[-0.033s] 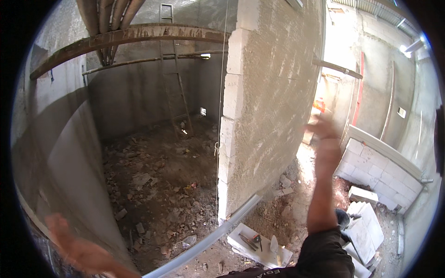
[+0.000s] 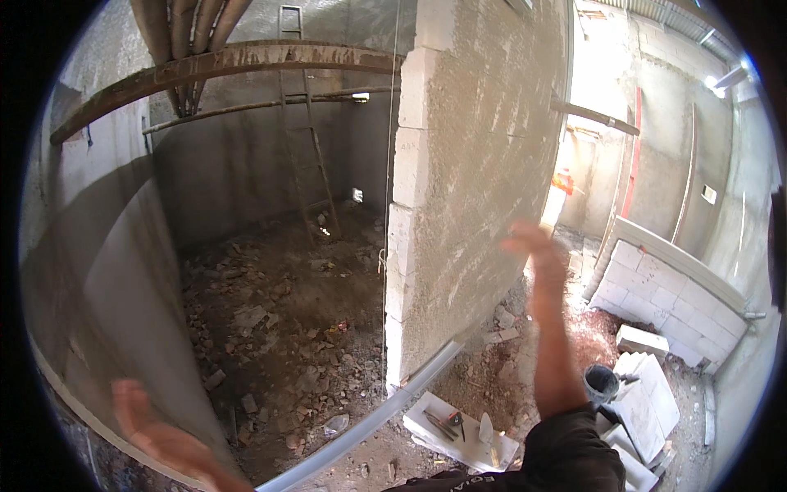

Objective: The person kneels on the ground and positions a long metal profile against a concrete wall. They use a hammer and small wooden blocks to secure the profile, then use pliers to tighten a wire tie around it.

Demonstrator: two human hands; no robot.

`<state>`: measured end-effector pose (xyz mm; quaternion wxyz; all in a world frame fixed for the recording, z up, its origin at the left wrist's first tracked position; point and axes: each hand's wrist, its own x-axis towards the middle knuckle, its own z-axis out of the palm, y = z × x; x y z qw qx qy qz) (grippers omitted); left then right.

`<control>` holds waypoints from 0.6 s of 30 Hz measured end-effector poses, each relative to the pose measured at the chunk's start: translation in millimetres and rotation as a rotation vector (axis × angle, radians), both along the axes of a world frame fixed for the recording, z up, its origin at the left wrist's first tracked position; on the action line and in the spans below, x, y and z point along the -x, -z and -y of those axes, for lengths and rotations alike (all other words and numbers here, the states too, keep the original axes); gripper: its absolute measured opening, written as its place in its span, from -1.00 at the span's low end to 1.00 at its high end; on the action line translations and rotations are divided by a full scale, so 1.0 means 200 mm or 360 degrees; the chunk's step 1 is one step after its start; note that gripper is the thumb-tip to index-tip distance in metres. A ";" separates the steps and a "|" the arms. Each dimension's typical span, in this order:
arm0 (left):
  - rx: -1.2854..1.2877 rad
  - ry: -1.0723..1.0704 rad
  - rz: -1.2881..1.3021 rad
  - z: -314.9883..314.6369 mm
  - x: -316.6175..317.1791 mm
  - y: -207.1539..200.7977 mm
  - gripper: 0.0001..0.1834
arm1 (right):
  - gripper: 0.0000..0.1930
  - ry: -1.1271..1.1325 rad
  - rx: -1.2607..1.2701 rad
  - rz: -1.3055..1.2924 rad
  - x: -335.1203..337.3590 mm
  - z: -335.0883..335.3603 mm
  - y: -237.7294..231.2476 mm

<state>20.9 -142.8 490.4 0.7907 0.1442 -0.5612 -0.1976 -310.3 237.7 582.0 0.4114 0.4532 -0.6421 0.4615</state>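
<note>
My left hand (image 2: pixel 152 426) is raised at the lower left beside the smooth grey wall (image 2: pixel 123 312). Its fingers are stretched out, with nothing in them. My right hand (image 2: pixel 534 246) is held up in front of the rough plastered block wall (image 2: pixel 484 164), fingers extended and slightly blurred. It also holds nothing; whether it touches the wall I cannot tell. A long grey metal profile (image 2: pixel 369 432) runs between my arms toward the foot of the wall end. A white slab (image 2: pixel 430 410) beside it carries a trowel (image 2: pixel 486 430) and other small tools.
A thin string (image 2: pixel 387 328) hangs along the wall's end. Rubble (image 2: pixel 279 328) covers the ground, with a ladder (image 2: pixel 316 164) behind and a wooden beam (image 2: pixel 238 59) overhead. To the right are a black bucket (image 2: pixel 601 382), stacked white slabs (image 2: pixel 648 410) and a low block wall (image 2: pixel 656 287).
My right hand has moved left and slightly down, and the bucket beside my arm shows more fully. My left hand has shifted a little to the right. Both hands stay empty.
</note>
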 end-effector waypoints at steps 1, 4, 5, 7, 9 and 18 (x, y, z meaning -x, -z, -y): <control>-0.0419 0.0021 0.0083 0.04 0.12 0.23 -0.38 | -0.64 -0.0243 0.0071 0.0711 0.04 0.10 0.21; -0.1207 0.0650 0.0425 0.19 0.24 1.19 -0.59 | -0.55 0.0110 -0.0420 0.1315 0.12 0.15 0.76; -0.1029 0.0497 0.0597 0.26 0.15 1.62 -0.71 | -0.53 0.0063 -0.0477 0.1623 0.07 0.23 0.97; -0.1396 0.0464 0.1096 0.09 0.08 1.99 -0.73 | -0.67 0.0116 -0.0790 0.1283 0.13 0.16 1.62; -0.1647 0.0418 0.1497 -0.09 -0.03 2.23 -0.74 | -0.59 0.0102 -0.1353 0.1468 0.07 0.08 2.14; -0.2082 0.0259 0.2202 -0.45 -0.39 2.50 -0.79 | -0.68 -0.0127 -0.2351 0.0805 -0.12 -0.52 3.03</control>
